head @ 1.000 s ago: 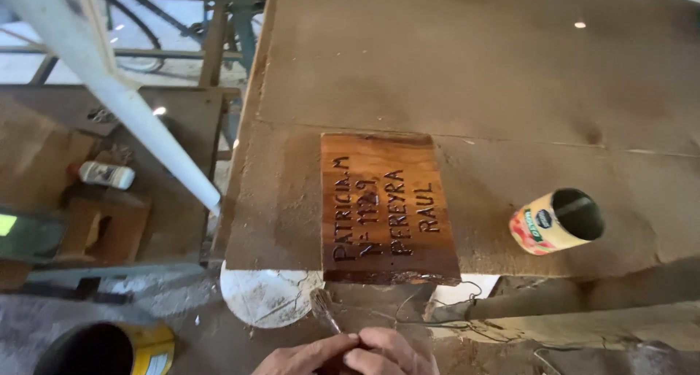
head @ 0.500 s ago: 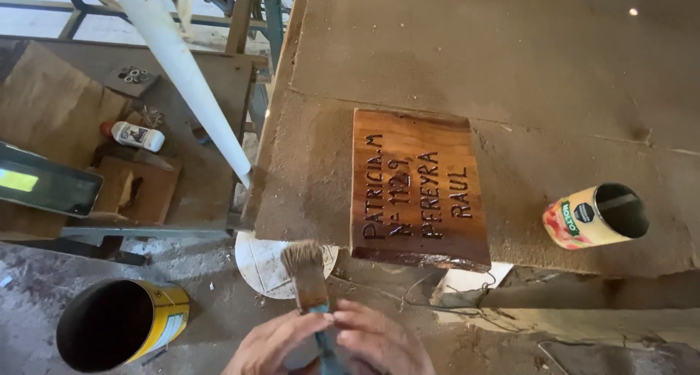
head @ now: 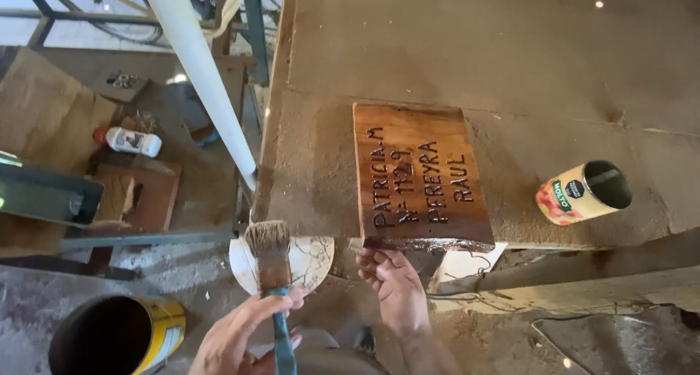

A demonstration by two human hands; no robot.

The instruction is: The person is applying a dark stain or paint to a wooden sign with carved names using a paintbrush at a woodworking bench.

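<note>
1. The left hand point(head: 244, 331) is closed around the blue handle of a paintbrush point(head: 271, 273). The brush stands nearly upright, with its worn, brownish bristles on top, in front of the edge of the table point(head: 452, 47).

2. The right hand point(head: 397, 291) is open, the fingers loosely spread and pointing up to the near edge of a wooden plaque point(head: 419, 176). The fingertips are just under this edge; I cannot tell if they really touch it. This hand holds nothing.

3. The plaque is a rectangle of dark, glossy brown wood with carved black letters in several rows. It lies flat on the rough brown table, and its near end goes a little over the table edge.

4. To the right of the plaque, well apart, a tin can point(head: 583, 192) lies on its side on the table. It has a cream label with red pictures and a small green mark, and its open dark mouth points to the right.

5. Down on the floor at the left stands a yellow can point(head: 120, 335) — open, dark inside.

6. A round white disc point(head: 313, 262) shows behind the brush, under the table edge.

7. Further left, a small white bottle point(head: 130, 140) with a red cap lies on a wooden box, and a white pipe point(head: 200, 68) goes slanted beside the table — from the top down to its edge.
</note>
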